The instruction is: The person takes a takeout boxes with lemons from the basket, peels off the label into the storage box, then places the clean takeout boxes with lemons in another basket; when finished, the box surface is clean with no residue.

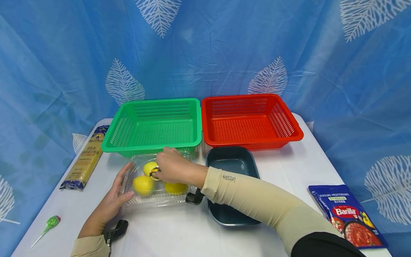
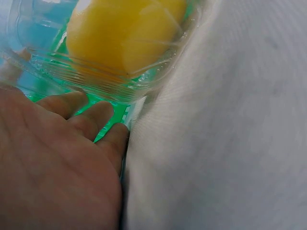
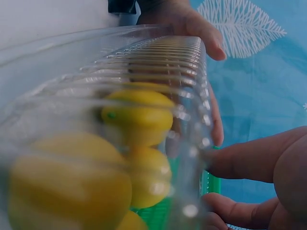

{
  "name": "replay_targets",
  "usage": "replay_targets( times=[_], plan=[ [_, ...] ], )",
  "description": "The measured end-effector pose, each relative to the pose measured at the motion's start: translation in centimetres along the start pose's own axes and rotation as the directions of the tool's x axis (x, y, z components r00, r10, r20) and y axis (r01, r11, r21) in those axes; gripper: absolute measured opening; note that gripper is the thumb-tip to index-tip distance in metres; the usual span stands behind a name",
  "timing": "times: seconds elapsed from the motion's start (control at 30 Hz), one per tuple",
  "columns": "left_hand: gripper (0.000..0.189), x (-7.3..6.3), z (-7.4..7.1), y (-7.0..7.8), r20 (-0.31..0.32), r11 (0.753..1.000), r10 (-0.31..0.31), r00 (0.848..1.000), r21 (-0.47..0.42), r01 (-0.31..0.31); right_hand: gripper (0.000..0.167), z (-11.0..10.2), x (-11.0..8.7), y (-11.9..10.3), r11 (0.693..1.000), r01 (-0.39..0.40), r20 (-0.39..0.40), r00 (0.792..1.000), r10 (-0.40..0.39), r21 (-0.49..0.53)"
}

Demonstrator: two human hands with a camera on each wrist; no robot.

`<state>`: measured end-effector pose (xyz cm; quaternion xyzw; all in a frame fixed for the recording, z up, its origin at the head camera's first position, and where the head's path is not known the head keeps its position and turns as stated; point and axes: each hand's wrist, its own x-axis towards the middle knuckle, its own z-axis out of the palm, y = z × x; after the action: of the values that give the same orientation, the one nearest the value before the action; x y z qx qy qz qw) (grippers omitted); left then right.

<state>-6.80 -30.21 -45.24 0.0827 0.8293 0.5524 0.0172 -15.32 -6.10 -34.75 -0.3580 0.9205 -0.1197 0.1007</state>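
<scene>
A clear plastic box [image 1: 151, 200] with several yellow lemons [image 1: 143, 185] inside stands on the table in front of the green basket. A round label [image 1: 155, 172] is on its lid. My left hand [image 1: 112, 198] rests along the box's left side, thumb toward the front corner, fingers extended beside the wall. From above, my right hand [image 1: 174, 166] reaches over the lid beside the label. In the right wrist view its fingertips [image 3: 213, 165] touch the clear plastic, thumb and finger apart. The lemons [image 3: 139, 115] show through the ridged wall.
Behind the box stand a green basket [image 1: 107, 147] and a red basket [image 1: 212, 142]. A dark blue dish [image 1: 234, 162] lies under the right forearm. Spaghetti packet [image 1: 85, 157] and lollipop [image 1: 52, 222] lie at left; a Barilla pouch [image 1: 348, 216] lies at right.
</scene>
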Motion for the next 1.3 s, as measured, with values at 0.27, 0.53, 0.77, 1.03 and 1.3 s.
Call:
replay_targets(
  times=[0.27, 0.53, 0.77, 1.03, 1.3],
  plan=[
    [0.091, -0.01, -0.07, 0.02, 0.003, 1.0, -0.007, 1.0, -0.002, 0.007, 0.032, 0.21, 0.31, 0.07, 1.0, -0.026, 0.001, 1.0, 0.026, 0.007],
    [0.091, 0.07, -0.08, 0.09, 0.003, 1.0, -0.018, 1.0, 0.003, 0.018, 0.033, 0.16, 0.33, 0.22, 1.0, 0.002, -0.024, 1.0, -0.002, 0.01],
    [0.09, 0.06, -0.08, 0.12, 0.006, 1.0, -0.013, 1.0, -0.002, 0.013, 0.039, 0.31, 0.17, 0.47, 0.997, 0.024, -0.06, 0.998, -0.019, 0.073],
    [0.09, 0.05, -0.14, 0.11, 0.011, 1.0, -0.008, 1.0, -0.003, 0.008, 0.035, 0.54, 0.04, 0.52, 0.989, 0.011, -0.09, 0.996, 0.003, 0.147],
    [0.09, 0.09, -0.12, -0.02, 0.007, 1.0, -0.008, 1.0, 0.005, 0.008, 0.017, 0.7, -0.05, 0.74, 0.979, 0.032, -0.138, 0.99, -0.004, 0.2]
  ],
)
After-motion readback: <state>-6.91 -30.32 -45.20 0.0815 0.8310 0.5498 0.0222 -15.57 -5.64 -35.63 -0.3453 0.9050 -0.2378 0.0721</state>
